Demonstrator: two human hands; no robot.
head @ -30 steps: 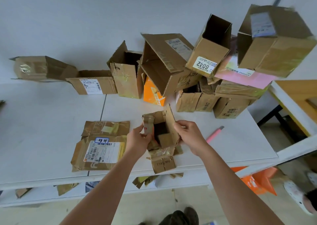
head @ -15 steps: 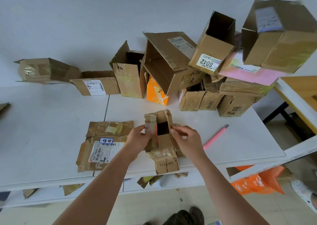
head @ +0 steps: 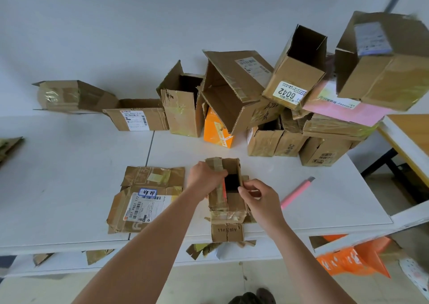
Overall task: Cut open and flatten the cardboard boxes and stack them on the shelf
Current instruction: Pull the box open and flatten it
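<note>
A small taped cardboard box (head: pixel 228 205) lies near the front edge of the white table (head: pixel 69 159), its open dark mouth facing up. My left hand (head: pixel 204 179) grips its left wall near the top. My right hand (head: pixel 258 197) pinches the right wall beside the opening. One of its flaps (head: pixel 227 231) hangs over the table edge. A flattened box (head: pixel 144 199) with a white label lies to the left. A pink utility knife (head: pixel 297 192) lies on the table to the right, apart from both hands.
Several unflattened boxes pile along the back wall, among them one labelled 6042 (head: pixel 294 71), an orange box (head: pixel 217 132) and a pink one (head: pixel 343 108). Flattened cardboard pieces (head: pixel 204 248) show on the lower shelf. An orange bag (head: pixel 350 257) sits low on the right.
The small box has come down from a tilted, lifted pose to lie flatter on the table. Both hands shifted along its walls, the right one closer to the opening.
</note>
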